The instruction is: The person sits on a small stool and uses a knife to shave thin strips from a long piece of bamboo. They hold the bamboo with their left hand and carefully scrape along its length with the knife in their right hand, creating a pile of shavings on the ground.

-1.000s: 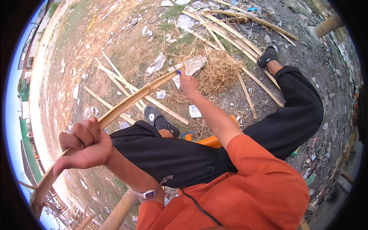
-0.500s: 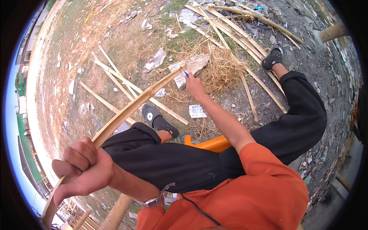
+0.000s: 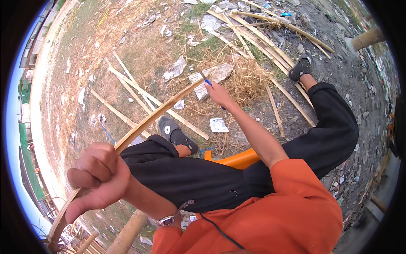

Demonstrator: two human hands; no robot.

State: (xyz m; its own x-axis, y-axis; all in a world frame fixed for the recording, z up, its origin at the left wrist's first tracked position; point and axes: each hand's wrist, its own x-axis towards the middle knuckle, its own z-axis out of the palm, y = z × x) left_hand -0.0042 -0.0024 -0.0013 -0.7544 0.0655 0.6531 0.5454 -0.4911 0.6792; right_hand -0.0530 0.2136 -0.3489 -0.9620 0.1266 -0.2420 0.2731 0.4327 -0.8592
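A long, curved bamboo strip [image 3: 146, 122] runs slantwise from the lower left up to a flat pale stone slab [image 3: 220, 73]. My left hand [image 3: 101, 178], with a watch on its wrist, is closed around the strip's lower part. At the far end, my right hand [image 3: 219, 94] grips a blue-handled knife [image 3: 207, 81]. The knife's short blade lies against or just over the strip's tip; contact cannot be made out for certain. Fingers cover most of the knife's handle.
Split bamboo strips [image 3: 270, 51] lie at the far right, and others [image 3: 135, 86] cross on the ground at left. Dry fibre shavings [image 3: 251, 80] surround the slab. Beneath my legs is an orange seat [image 3: 239, 159]. A bamboo pole [image 3: 127, 233] stands near my left elbow.
Both hands have shifted slightly right, the left one also a little down. The knife is turned so that more of its blade and handle shows at the strip's tip.
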